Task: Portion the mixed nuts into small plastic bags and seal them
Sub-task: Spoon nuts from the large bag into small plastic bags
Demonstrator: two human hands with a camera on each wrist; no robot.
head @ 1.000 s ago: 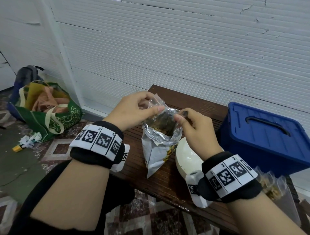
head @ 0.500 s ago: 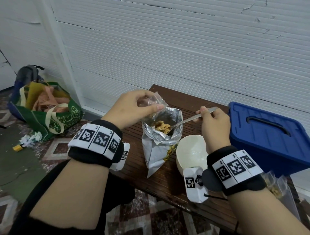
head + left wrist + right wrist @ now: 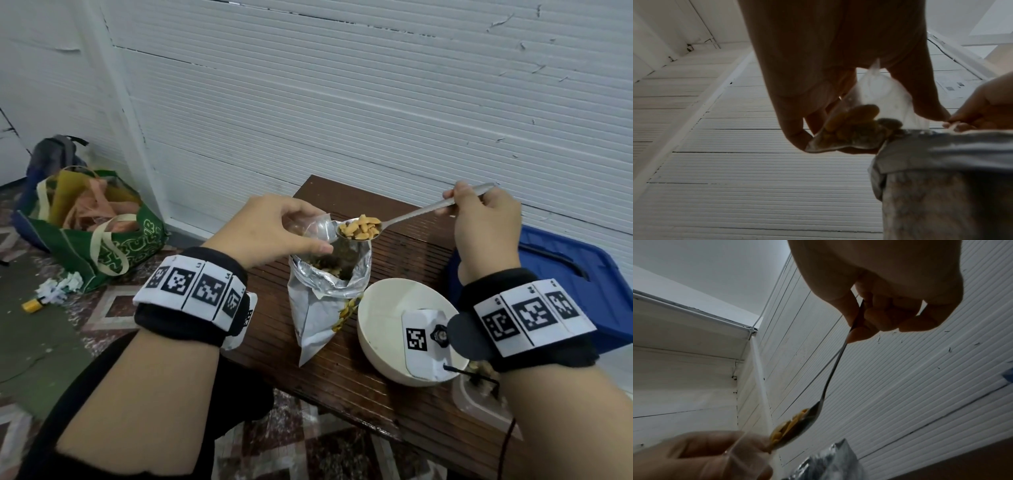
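Note:
A silver foil nut bag [image 3: 325, 294] stands open on the brown wooden table [image 3: 404, 246]. Just above its mouth my left hand [image 3: 274, 229] pinches a small clear plastic bag [image 3: 313, 228], which holds a few nuts at its bottom [image 3: 851, 129]. My right hand [image 3: 479, 219] grips the handle of a metal spoon [image 3: 411, 214]. The spoon's bowl, heaped with nuts [image 3: 359, 226], hovers at the small bag's opening. From the right wrist the loaded spoon [image 3: 797, 426] shows beside the clear bag [image 3: 744, 456].
A white bowl [image 3: 383, 325] sits right of the foil bag, with a blue lidded bin [image 3: 582, 277] behind it. Filled small bags [image 3: 479, 394] lie at the table's near right. A green tote [image 3: 99, 233] and a backpack stand on the floor to the left.
The spoon has come up out of the foil bag loaded with nuts and now sits at the small bag's mouth. My right hand rose and moved right.

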